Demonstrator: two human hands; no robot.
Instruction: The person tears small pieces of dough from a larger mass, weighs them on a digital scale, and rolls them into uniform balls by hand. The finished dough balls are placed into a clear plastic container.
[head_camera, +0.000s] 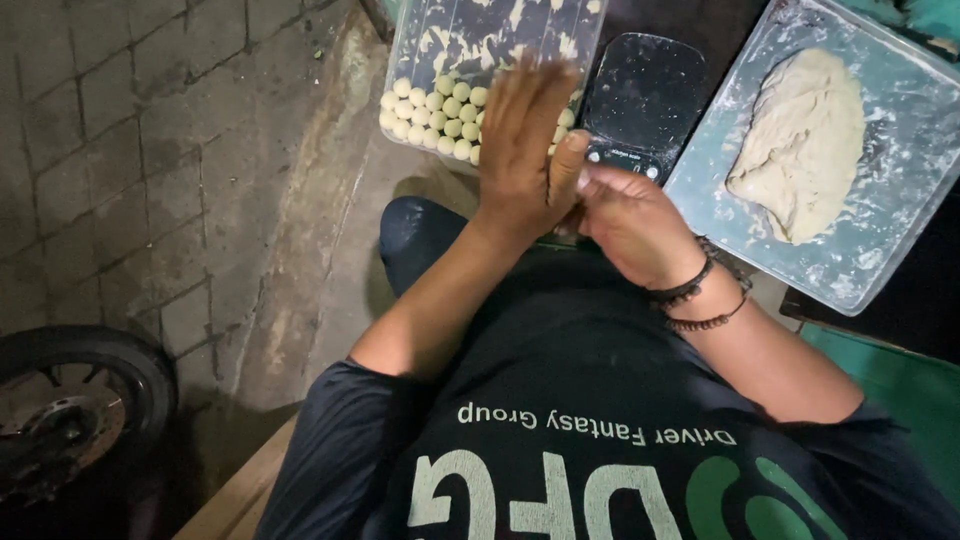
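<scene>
Left hand (525, 150) & right hand (625, 220) pressed together, close over the knee. Ahead: clear tub of dough balls (440, 105) blocks the front-left, black scale (645, 95) just right of it, floured tray w/ dough lump (800, 140) fills the right. Free room: paved floor (150, 150) to the left; wheel (70, 410) at lower left.

Grey square-tiled paved floor (120, 150), worn concrete strip (310, 230), black rubber motorcycle tyre (90, 400) lower-left, dim light.
</scene>
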